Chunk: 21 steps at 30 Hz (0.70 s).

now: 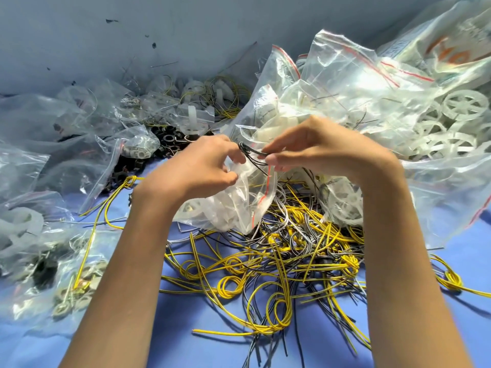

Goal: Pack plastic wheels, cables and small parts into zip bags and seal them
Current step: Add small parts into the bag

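Observation:
My left hand (198,168) grips the mouth of a clear zip bag (236,205) with a red strip, held above the blue table. White plastic parts lie inside the bag. My right hand (318,148) pinches a small coil of black cable (251,152) right at the bag's opening, between both hands. Below the bag a tangled heap of yellow, black and grey cables (279,261) spreads over the table. A big clear bag full of white spoked wheels (451,123) lies at the right.
Filled zip bags (66,128) pile up at the left and back, some with black small parts (164,134). More bags with washers (74,285) sit at the lower left. A grey wall (132,35) closes the back. Bare blue tabletop (186,349) shows between my forearms.

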Tool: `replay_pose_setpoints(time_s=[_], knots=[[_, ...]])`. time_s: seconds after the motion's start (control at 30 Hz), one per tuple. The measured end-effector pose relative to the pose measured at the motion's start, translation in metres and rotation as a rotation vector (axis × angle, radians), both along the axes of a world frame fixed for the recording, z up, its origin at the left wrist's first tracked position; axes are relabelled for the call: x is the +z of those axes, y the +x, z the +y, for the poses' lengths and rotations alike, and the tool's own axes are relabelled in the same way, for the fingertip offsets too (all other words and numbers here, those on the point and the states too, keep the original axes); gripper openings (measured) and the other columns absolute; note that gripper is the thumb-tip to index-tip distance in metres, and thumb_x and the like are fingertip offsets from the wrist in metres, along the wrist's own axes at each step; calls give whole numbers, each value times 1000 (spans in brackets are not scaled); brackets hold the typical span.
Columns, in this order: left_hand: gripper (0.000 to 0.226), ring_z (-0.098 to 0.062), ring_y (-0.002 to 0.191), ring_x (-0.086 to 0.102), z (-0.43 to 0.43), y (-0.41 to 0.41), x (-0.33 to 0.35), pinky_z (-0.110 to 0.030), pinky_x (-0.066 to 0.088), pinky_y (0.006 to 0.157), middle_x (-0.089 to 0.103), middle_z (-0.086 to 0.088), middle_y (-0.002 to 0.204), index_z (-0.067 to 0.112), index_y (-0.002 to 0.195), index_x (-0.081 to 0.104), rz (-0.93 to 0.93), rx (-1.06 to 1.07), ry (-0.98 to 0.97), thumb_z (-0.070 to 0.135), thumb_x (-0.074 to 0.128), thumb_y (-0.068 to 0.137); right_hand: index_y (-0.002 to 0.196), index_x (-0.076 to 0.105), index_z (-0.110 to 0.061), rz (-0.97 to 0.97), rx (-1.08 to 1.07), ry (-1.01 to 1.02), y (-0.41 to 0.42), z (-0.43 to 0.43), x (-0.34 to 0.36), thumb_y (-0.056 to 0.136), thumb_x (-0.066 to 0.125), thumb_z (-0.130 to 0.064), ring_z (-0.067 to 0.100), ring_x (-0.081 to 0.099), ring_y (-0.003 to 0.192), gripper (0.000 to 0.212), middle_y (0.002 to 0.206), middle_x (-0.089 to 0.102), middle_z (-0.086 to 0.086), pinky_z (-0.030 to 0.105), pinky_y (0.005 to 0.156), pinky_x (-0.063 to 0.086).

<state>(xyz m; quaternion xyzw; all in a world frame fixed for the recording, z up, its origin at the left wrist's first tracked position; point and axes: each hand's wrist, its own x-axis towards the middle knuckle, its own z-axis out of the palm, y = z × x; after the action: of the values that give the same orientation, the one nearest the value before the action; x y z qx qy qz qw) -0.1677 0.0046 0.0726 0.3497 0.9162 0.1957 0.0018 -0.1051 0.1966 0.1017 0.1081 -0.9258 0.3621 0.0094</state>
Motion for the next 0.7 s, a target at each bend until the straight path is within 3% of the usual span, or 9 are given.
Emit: replay_pose_setpoints(time_s=[0.1, 0.23, 0.4, 0.5, 0.63, 0.7], knots=[[27, -7, 76, 54, -2, -2, -1, -22, 38, 72, 56, 2, 109, 17, 111, 66, -18, -1, 5, 13, 64, 85, 97, 75, -25, -23, 15, 32, -2, -3, 1, 82, 72, -19, 3, 69, 79, 17, 86, 75, -5, 20, 79, 54], [29, 1, 74, 53, -5, -6, -2, -8, 35, 60, 52, 11, 95, 18, 112, 66, -10, 3, 22, 9, 63, 84, 89, 74, -39, -107, 55, 193, -1, 3, 1, 75, 73, -30, -1, 66, 82, 17, 86, 73, -16, 36, 86, 54], [30, 1, 68, 53, -1, 2, 8, -3, 35, 60, 49, 23, 86, 21, 104, 68, 61, -27, 133, 7, 57, 79, 85, 73, -42, -73, 10, 176, -6, 3, -5, 78, 70, -30, 9, 69, 81, 14, 83, 74, -10, 36, 80, 55], [30, 10, 63, 49, 4, 8, 13, -3, 34, 60, 49, 23, 83, 23, 99, 70, 98, -30, 213, 6, 56, 78, 93, 75, -31, -78, 12, 97, -9, -3, -9, 86, 64, -21, 2, 69, 80, 16, 82, 75, -6, 28, 83, 54], [31, 9, 62, 48, 11, 12, 15, -4, 33, 62, 54, 15, 86, 19, 101, 70, 128, -30, 261, 3, 55, 79, 102, 75, -21, -39, 61, 138, -11, -12, -14, 87, 63, -14, 1, 67, 83, 21, 92, 75, -3, 21, 78, 52], [34, 1, 63, 49, 12, 14, 16, -5, 36, 63, 59, 8, 93, 16, 106, 68, 145, -33, 297, 1, 54, 78, 103, 75, -21, -14, 67, 166, -13, -16, -16, 85, 64, -15, 6, 67, 87, 21, 93, 75, -2, 25, 78, 52]])
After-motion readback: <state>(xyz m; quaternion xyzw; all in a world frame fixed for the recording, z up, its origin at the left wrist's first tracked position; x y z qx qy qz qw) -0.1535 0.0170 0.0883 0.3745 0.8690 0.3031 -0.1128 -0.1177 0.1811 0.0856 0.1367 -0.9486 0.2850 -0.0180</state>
